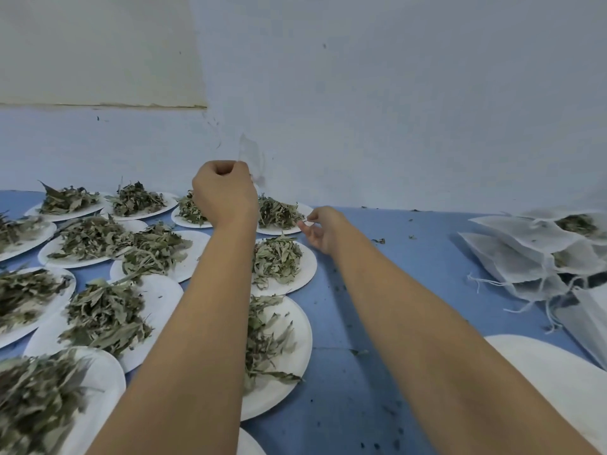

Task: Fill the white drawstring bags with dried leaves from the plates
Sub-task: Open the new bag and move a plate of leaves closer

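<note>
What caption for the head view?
Left hand holds up a sheer white bag; right hand pinches a dried leaf by a far plate.

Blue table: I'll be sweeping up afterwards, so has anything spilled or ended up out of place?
Yes. Leaf crumbs are scattered over the bare blue table between the plates and the filled bags, which lie in a loose heap with drawstrings trailing.

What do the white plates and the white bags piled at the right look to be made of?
Plates: probably paper or thin pulp, matte white, with thin, shallow rims. Bags: thin, semi-sheer fabric, perhaps non-woven or fine mesh; dark leaves show through, and white string trails from the pile.
</note>
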Demonstrator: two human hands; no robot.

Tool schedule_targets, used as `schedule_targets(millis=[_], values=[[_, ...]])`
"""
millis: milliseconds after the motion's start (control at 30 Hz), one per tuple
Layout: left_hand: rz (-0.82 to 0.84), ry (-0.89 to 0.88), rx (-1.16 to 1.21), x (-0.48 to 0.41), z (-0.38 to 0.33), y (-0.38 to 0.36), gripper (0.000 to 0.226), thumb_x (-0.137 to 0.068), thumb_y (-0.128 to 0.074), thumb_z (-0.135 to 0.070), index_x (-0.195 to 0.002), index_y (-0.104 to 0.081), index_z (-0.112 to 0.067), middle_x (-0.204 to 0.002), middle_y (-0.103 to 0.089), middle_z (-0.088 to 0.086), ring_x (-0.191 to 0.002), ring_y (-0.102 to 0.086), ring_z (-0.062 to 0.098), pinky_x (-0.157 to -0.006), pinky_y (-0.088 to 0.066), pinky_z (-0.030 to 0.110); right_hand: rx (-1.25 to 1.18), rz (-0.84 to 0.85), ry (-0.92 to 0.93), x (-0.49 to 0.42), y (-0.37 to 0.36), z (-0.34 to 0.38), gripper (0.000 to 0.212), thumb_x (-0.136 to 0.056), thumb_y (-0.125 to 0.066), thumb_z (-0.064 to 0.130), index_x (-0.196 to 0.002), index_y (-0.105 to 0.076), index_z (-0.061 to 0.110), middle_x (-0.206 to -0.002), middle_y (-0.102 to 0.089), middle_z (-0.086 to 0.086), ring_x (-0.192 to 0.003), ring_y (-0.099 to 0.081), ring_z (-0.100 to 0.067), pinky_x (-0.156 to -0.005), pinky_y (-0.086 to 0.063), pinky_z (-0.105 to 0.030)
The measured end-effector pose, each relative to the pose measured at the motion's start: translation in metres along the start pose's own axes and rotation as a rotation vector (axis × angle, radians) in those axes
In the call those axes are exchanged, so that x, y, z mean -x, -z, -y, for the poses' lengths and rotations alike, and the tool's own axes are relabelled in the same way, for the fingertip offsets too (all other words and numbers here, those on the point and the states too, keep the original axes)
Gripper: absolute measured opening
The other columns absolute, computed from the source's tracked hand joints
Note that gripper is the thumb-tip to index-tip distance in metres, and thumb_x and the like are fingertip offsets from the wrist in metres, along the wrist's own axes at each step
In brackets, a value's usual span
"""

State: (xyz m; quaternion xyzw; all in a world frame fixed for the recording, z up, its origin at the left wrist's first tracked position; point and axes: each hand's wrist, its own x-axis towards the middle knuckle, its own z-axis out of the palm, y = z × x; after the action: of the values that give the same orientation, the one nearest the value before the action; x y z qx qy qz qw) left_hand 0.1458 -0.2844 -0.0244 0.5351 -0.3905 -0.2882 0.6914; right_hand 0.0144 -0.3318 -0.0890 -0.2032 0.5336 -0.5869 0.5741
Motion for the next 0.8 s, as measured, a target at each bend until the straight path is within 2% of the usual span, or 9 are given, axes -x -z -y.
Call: schedule_targets(millis=[133,233,333,400,467,500,600,667,800], values=[[-0.007,0.029,0.012,-0.001,0.006,0.0,0.015,-0.082,-0.054,-0.007,-0.09,-0.067,-0.008,-0.093,-0.07,0.013,-0.084,-0.065,0.026,-0.08,-0.055,0.041,-0.131,0.024,0.006,0.002,-0.002,0.0,0.02,-0.092,-0.037,-0.007,-0.078,-0.045,0.005,-0.086,-0.053,-0.015,-0.027,-0.05,-0.008,-0.033,-0.038,-0.012],[-0.009,0.04,0.018,-0.002,0.009,0.0,0.016,-0.082,-0.054,-0.007,-0.091,-0.067,-0.007,-0.092,-0.07,0.013,-0.08,-0.064,0.023,-0.077,-0.054,0.038,-0.076,-0.026,-0.009,0.001,-0.002,-0.001,0.019,-0.092,-0.039,-0.007,-0.081,-0.049,0.003,-0.074,-0.052,-0.011,-0.043,-0.051,-0.009,-0.035,-0.039,-0.012],[-0.018,0.052,0.027,-0.002,0.011,0.001,0.017,-0.082,-0.054,-0.007,-0.092,-0.068,-0.006,-0.091,-0.07,0.012,-0.074,-0.059,0.02,-0.073,-0.053,0.036,0.059,-0.097,0.001,0.0,0.0,0.001,0.012,-0.09,-0.046,-0.005,-0.094,-0.054,0.003,-0.069,-0.051,-0.009,-0.051,-0.045,-0.013,-0.038,-0.041,-0.017],[-0.022,0.052,0.029,-0.001,0.01,0.001,0.018,-0.082,-0.054,-0.008,-0.093,-0.068,-0.005,-0.091,-0.07,0.013,-0.073,-0.058,0.02,-0.07,-0.05,0.034,0.156,-0.178,0.051,-0.002,0.005,0.005,0.013,-0.088,-0.053,-0.002,-0.097,-0.056,0.006,-0.077,-0.053,-0.01,-0.06,-0.048,-0.016,-0.054,-0.048,-0.023],[-0.022,0.054,0.032,0.001,0.009,0.001,0.018,-0.083,-0.054,-0.008,-0.094,-0.068,-0.004,-0.092,-0.07,0.013,-0.073,-0.057,0.02,-0.068,-0.049,0.033,0.151,-0.25,0.052,-0.004,0.018,0.01,0.015,-0.085,-0.058,-0.005,-0.098,-0.06,0.002,-0.087,-0.055,-0.012,-0.075,-0.053,-0.019,-0.08,-0.054,-0.03],[-0.019,0.054,0.032,0.002,0.008,0.001,0.018,-0.083,-0.054,-0.007,-0.094,-0.068,-0.004,-0.093,-0.07,0.014,-0.074,-0.057,0.02,-0.069,-0.049,0.034,0.136,-0.281,0.04,-0.004,0.027,0.012,0.019,-0.084,-0.06,-0.007,-0.101,-0.061,-0.001,-0.087,-0.055,-0.012,-0.078,-0.055,-0.019,-0.086,-0.054,-0.034],[-0.002,0.054,0.027,0.009,0.006,-0.002,0.014,-0.084,-0.054,-0.007,-0.091,-0.066,-0.007,-0.093,-0.069,0.013,-0.076,-0.058,0.02,-0.071,-0.05,0.035,0.185,-0.386,0.059,-0.005,0.05,0.013,0.018,-0.077,-0.066,-0.012,-0.093,-0.061,-0.006,-0.095,-0.066,-0.018,-0.088,-0.066,-0.024,-0.082,-0.057,-0.039],[0.008,0.049,0.014,0.012,0.005,-0.005,0.014,-0.083,-0.053,-0.008,-0.091,-0.065,-0.009,-0.093,-0.07,0.012,-0.077,-0.06,0.02,-0.073,-0.051,0.035,0.235,-0.434,0.075,-0.006,0.06,0.012,0.019,-0.074,-0.069,-0.014,-0.091,-0.062,-0.009,-0.097,-0.069,-0.021,-0.086,-0.069,-0.028,-0.08,-0.058,-0.04],[0.027,0.041,-0.003,0.016,0.005,-0.009,0.017,-0.083,-0.053,-0.008,-0.093,-0.067,-0.006,-0.092,-0.07,0.012,-0.077,-0.059,0.02,-0.069,-0.048,0.033,0.225,-0.444,0.073,-0.003,0.068,0.017,0.017,-0.073,-0.071,-0.015,-0.086,-0.063,-0.008,-0.069,-0.059,-0.015,-0.054,-0.058,-0.023,-0.071,-0.059,-0.037]])
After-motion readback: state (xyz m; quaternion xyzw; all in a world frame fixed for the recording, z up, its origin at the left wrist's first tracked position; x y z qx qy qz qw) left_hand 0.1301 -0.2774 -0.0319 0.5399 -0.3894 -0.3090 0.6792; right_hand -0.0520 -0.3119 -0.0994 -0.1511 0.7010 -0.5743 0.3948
